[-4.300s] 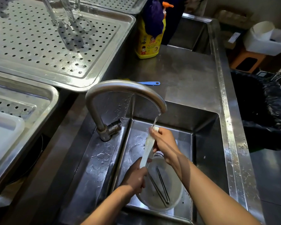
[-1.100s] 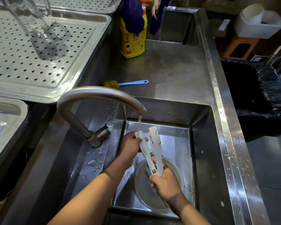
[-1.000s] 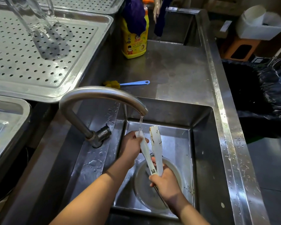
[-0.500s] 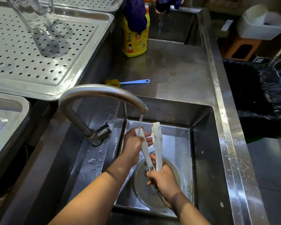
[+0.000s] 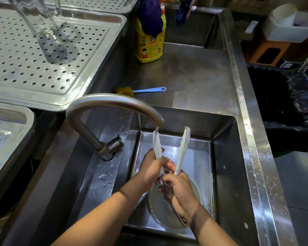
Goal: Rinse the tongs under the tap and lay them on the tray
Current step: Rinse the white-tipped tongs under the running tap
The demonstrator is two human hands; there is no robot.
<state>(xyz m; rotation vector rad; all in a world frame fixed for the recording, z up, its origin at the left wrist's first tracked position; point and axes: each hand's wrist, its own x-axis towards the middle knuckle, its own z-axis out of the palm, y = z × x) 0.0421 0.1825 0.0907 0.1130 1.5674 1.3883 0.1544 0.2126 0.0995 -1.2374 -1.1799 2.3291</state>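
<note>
White-tipped metal tongs (image 5: 182,150) stand tips-up in the sink, their two arms spread apart. A thin stream from the curved steel tap (image 5: 114,103) falls on the left tip. My left hand (image 5: 150,167) wraps its fingers round the lower part of the left arm. My right hand (image 5: 180,190) grips the metal handle end below. A perforated steel tray (image 5: 60,96) lies at the upper left, with a clear glass jug standing on it.
A round bowl (image 5: 155,215) sits on the sink (image 5: 224,174) floor under my hands. On the counter behind are a yellow soap bottle (image 5: 149,48) and a blue-handled brush (image 5: 144,90). A second tray (image 5: 12,132) sits at left, a black-lined bin (image 5: 283,103) at right.
The tongs' arms have sprung wider apart. My left hand has slid down the left arm toward my right hand; the left tip stays under the water.
</note>
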